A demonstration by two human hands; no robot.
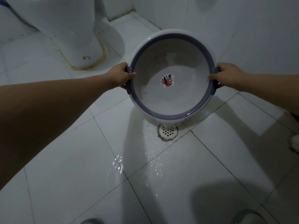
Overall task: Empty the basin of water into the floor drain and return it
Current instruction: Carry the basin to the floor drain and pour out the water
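A round white basin (161, 62) with a purple rim is tilted steeply towards me, its inside facing the camera. A small red and black sticker marks its bottom. My left hand (120, 75) grips the left purple handle and my right hand (226, 75) grips the right one. A thin sheet of water lies in the basin's lower part and spills over the near rim. It falls onto the round white floor drain (167, 131) directly below the rim.
A white toilet base (80, 38) stands at the back left, stained around its foot. White tiled walls close in behind and to the right of the basin. Water glistens on the floor tiles (118, 162) near the drain. My feet show at the bottom edge.
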